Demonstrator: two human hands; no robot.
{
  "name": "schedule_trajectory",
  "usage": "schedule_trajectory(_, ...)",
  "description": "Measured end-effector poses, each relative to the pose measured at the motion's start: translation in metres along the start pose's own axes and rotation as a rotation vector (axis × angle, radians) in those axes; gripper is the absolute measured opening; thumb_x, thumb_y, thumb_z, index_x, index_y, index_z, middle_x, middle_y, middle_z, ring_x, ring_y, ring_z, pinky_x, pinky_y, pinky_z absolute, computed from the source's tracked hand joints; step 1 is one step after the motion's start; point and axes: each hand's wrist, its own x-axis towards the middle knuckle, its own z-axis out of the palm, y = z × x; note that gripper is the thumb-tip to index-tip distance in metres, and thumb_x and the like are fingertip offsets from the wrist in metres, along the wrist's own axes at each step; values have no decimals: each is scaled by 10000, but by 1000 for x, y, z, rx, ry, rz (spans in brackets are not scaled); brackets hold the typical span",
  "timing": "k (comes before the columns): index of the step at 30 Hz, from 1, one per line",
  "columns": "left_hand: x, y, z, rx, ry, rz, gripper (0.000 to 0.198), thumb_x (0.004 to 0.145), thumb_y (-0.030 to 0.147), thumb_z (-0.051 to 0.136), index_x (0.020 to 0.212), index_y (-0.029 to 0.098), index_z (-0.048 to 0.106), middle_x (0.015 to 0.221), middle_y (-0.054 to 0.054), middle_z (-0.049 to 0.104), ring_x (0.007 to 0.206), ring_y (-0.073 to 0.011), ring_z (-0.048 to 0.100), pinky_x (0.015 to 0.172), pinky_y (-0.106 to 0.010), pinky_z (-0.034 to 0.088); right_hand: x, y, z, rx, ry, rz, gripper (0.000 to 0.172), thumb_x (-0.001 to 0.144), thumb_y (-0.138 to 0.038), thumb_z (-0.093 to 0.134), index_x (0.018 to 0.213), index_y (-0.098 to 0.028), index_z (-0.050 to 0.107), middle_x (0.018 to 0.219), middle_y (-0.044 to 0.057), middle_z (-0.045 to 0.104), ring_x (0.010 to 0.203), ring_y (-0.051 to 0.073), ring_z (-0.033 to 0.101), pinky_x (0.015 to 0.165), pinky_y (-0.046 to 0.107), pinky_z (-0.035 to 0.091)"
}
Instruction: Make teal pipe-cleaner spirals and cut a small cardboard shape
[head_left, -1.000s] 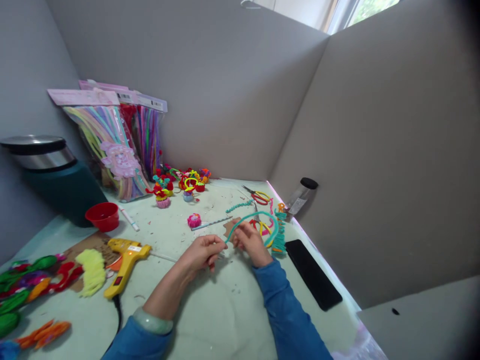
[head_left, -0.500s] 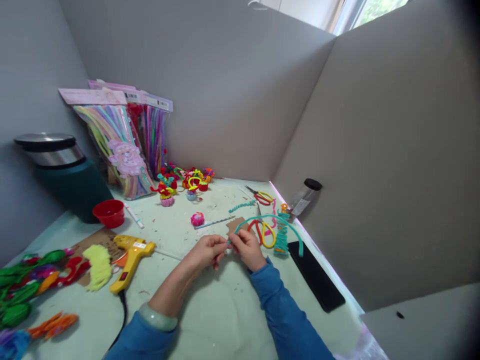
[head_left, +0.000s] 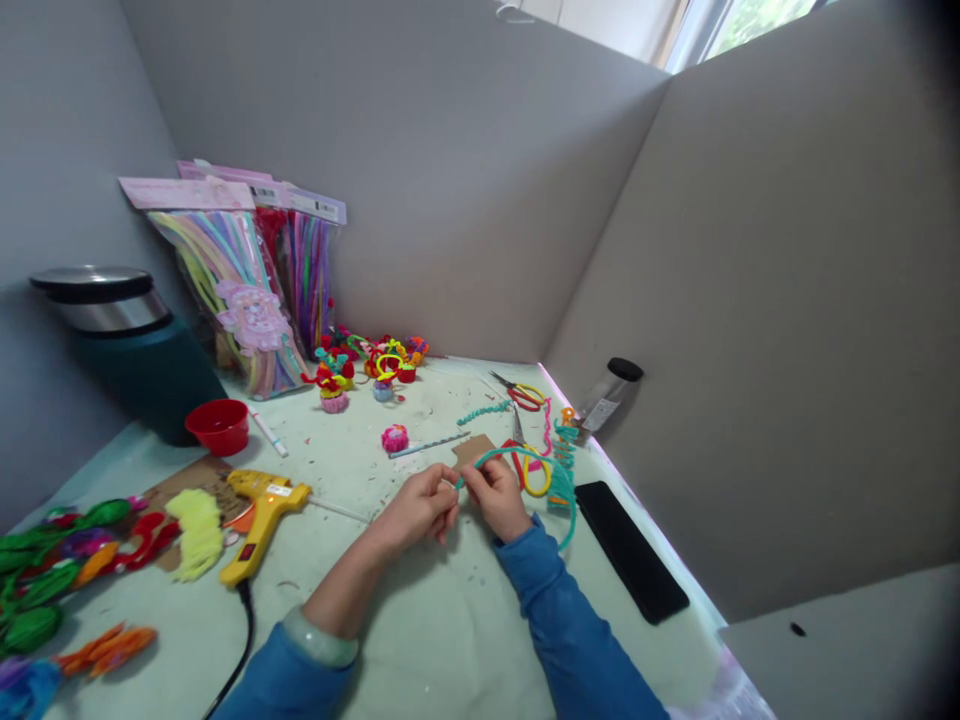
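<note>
A teal pipe cleaner (head_left: pixel 568 478) arcs out over my right hand (head_left: pixel 495 495), which pinches it near one end. My left hand (head_left: pixel 425 503) pinches the tip of that same end, thumb against forefinger, so the two hands nearly meet. Just beyond the fingers lies a torn piece of brown cardboard (head_left: pixel 472 449). Right of it rest red-and-yellow scissors (head_left: pixel 535 470), partly covered by the pipe cleaner. Beside them lies a teal coiled strip (head_left: pixel 561 490) with bits of orange.
A yellow glue gun (head_left: pixel 262 520) with a black cord lies left of my forearm. Farther left stand a red cup (head_left: pixel 217 427) and a teal bottle (head_left: pixel 142 360). A black phone (head_left: pixel 631 550) lies at the right edge. Small pipe-cleaner figures (head_left: pixel 382 360) sit at the back.
The pipe cleaner's loose end has swung down and in towards my right sleeve, away from the phone. Both hands stay in nearly the same place.
</note>
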Motion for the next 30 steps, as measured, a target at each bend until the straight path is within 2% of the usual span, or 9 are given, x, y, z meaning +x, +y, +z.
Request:
schedule_trajectory(2, 1, 2, -2, -15, 22, 26, 226, 741, 260, 494, 945, 171, 456, 493, 65, 518, 309, -54, 359, 377, -181, 319, 1, 1, 0, 15, 19, 8, 329, 754, -437, 589, 582, -198, 442, 440, -74, 410, 395, 78, 345, 396, 214, 265)
schedule_trajectory(4, 2, 3, -3, 61, 115, 29, 208, 781, 300, 449, 943, 172, 465, 503, 61, 517, 311, -59, 330, 403, -203, 339, 3, 2, -2, 8, 65, 8, 344, 755, -447, 586, 574, -202, 426, 434, -74, 413, 398, 81, 349, 399, 215, 271)
schedule_trajectory(7, 2, 1, -4, 509, 278, 76, 195, 812, 314, 422, 838, 168, 550, 603, -7, 581, 469, -107, 484, 522, -240, 386, 7, 3, -6, -25, 189, -14, 347, 754, -460, 583, 579, -203, 431, 433, -74, 403, 425, 91, 364, 417, 219, 290)
schedule_trajectory(8, 2, 0, -3, 714, 296, 102, 172, 796, 285, 457, 819, 172, 584, 690, -35, 610, 594, -134, 546, 590, -251, 396, 8, 4, -7, -33, 224, -19, 349, 754, -462, 582, 577, -203, 428, 435, -74, 398, 431, 93, 363, 421, 220, 293)
schedule_trajectory(10, 0, -4, 0, 1057, 294, 92, 154, 767, 238, 498, 834, 187, 628, 858, -64, 615, 788, -178, 578, 673, -270, 389, 8, 5, -9, -41, 259, -23, 352, 755, -463, 581, 576, -206, 421, 440, -74, 394, 434, 93, 354, 424, 222, 293)
schedule_trajectory(12, -1, -6, 3, 1244, 273, 28, 181, 774, 237, 492, 875, 200, 638, 948, -72, 589, 852, -195, 578, 676, -276, 382, 8, 6, -8, -53, 256, -26, 342, 759, -459, 578, 583, -203, 433, 448, -73, 395, 436, 94, 350, 425, 223, 293)
schedule_trajectory(16, -1, -7, 7, 1325, 246, -10, 168, 793, 247, 478, 890, 207, 610, 968, -60, 568, 876, -194, 579, 656, -270, 372, 6, 11, -5, -113, 228, -54, 317, 758, -438, 586, 594, -194, 468, 468, -66, 406, 457, 99, 368, 443, 223, 315)
schedule_trajectory(24, -2, -5, 10, 1242, 203, -42, 177, 804, 163, 433, 893, 186, 584, 903, -73, 629, 871, -210, 587, 659, -278, 363, 5, 14, -3, -161, 218, -94, 316, 760, -435, 587, 594, -181, 498, 518, -45, 456, 503, 110, 413, 487, 228, 351)
schedule_trajectory(30, -4, -8, 11, 1399, 157, 3, 231, 828, 143, 363, 870, 172, 588, 916, -97, 593, 779, -207, 599, 621, -288, 373, 5, 16, -4, -235, 235, -113, 312, 768, -416, 580, 586, -171, 515, 517, -41, 456, 511, 106, 400, 489, 225, 348)
